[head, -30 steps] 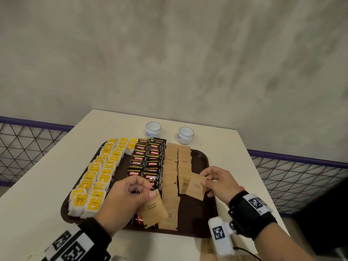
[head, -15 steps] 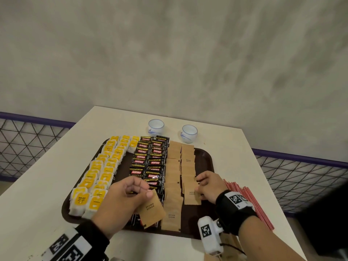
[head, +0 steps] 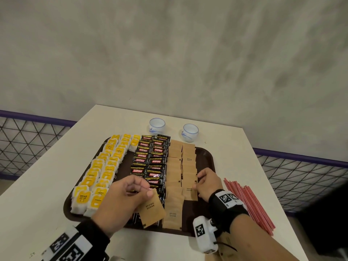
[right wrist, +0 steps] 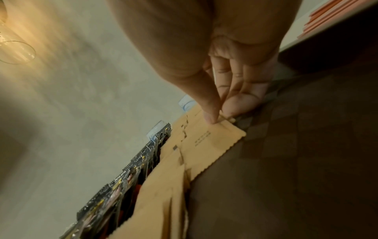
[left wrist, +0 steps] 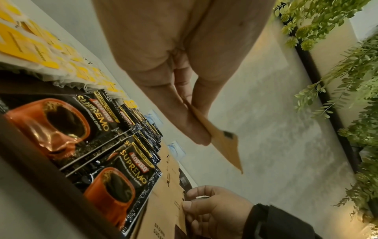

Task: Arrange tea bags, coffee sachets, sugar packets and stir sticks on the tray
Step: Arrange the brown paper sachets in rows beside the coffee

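A dark brown tray holds rows of yellow tea bags, black coffee sachets and brown sugar packets. My left hand pinches one brown sugar packet above the tray's near edge, over the coffee rows. My right hand pinches the right edge of another sugar packet that lies at the near end of the right sugar column. Red stir sticks lie on the table right of the tray.
Two small white cups stand behind the tray on the white table. A wire mesh fence with a purple rail runs on both sides. More brown packets lie near the table's front edge under my right wrist.
My right hand brought its sugar packet down and left onto the tray, laying it at the end of the right column. My left hand kept its packet almost still.
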Available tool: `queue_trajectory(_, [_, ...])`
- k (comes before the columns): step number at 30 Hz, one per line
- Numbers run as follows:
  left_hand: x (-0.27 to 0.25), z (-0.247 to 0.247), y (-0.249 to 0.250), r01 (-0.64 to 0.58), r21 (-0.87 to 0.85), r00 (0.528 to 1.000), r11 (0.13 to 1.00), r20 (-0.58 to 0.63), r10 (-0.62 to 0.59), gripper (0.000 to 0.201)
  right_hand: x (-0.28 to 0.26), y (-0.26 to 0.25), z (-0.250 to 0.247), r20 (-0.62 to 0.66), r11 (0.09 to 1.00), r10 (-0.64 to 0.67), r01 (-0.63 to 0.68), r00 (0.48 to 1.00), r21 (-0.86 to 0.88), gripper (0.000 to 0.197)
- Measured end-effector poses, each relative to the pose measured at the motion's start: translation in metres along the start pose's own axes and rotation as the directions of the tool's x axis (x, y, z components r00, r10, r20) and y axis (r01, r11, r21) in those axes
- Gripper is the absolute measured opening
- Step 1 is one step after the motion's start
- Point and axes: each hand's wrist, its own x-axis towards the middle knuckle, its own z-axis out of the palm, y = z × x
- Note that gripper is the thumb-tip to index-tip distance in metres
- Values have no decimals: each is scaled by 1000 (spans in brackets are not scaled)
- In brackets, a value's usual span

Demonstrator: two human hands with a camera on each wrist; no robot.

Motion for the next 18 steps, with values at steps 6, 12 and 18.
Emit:
queue_trajectory(6, [3,-1,0,17,-22,1000,1000,12,-17,9,-2,2,-7,41,998,-2,5,999,-69,33])
queue_trajectory(12, [3,4,4,18,-24,1000,1000,21,-18,9,-4,-7,-10,110,975,64,-38,992,-221,50])
queue_trajectory(18, [4,3,1,25,-28,999,999,24,-24,8,-3,-8,-6,83,977,75,-56,994,-208,33])
